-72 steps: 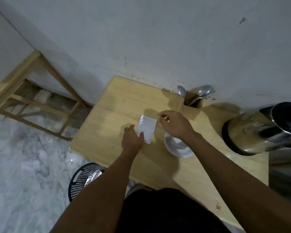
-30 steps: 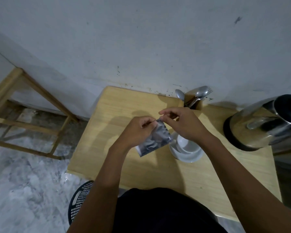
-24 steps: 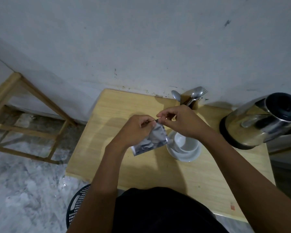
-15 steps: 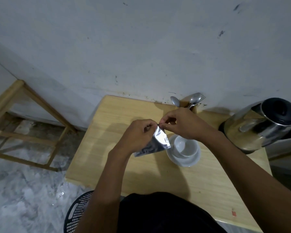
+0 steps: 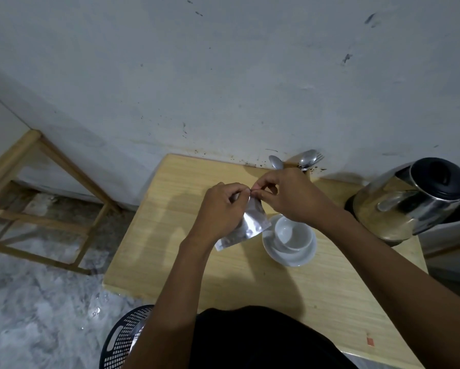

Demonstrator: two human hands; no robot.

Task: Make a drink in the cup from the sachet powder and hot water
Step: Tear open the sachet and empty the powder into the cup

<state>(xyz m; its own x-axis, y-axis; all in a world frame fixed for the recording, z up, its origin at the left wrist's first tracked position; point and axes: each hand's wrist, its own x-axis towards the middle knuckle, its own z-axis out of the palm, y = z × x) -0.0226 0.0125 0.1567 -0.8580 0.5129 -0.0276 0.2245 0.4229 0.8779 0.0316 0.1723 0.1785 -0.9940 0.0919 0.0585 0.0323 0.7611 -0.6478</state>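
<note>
A silver foil sachet [image 5: 251, 224] hangs above the wooden table [image 5: 170, 249], pinched at its top edge by both hands. My left hand [image 5: 220, 211] grips the top left corner and my right hand [image 5: 290, 195] grips the top right, fingertips nearly touching. Just right of the sachet a white cup [image 5: 292, 233] stands empty on a white saucer [image 5: 290, 255]. A steel electric kettle [image 5: 409, 201] with a black lid stands at the table's right end.
Spoons and a fork [image 5: 307, 159] stick up from a holder at the wall behind my right hand. A black mesh basket [image 5: 122, 339] stands on the marble floor below the table's near edge. A wooden frame [image 5: 50, 209] stands to the left.
The sachet was lifted off the table by both hands and now hangs from its top edge. The hands have stayed pinched together at that edge for the last second.
</note>
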